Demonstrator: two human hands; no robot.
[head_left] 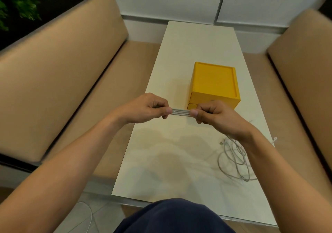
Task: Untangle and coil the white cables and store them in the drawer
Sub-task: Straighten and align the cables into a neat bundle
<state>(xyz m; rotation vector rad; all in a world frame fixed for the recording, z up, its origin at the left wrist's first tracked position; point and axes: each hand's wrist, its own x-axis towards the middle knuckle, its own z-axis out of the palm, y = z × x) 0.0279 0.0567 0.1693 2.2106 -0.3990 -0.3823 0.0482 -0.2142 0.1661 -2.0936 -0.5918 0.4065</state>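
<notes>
Padded tan benches [62,81] run down both sides of the long pale table [179,160] where I sit. On it, ahead of me and a little to the right, stands the yellow drawer box [213,78], its front drawers looking closed. Near my right forearm lies the loose tangle [235,160] of white cable, slack loops crossing one another with a plug end poking toward the table edge. My left hand [145,107] and right hand [215,115] are raised above the table just in front of the box. Each pinches one end of the folded cable [180,112], several parallel white strands drawn flat and taut between thumb and curled fingers. Both grips are narrow and closed on that bundle. I judge the cable light, soft and springy, smooth enough to slide; let go, the folds would likely fan apart. It wants holding across all strands at once, near the bends, never by a single strand or by the plugs, which I would spare from pulling
</notes>
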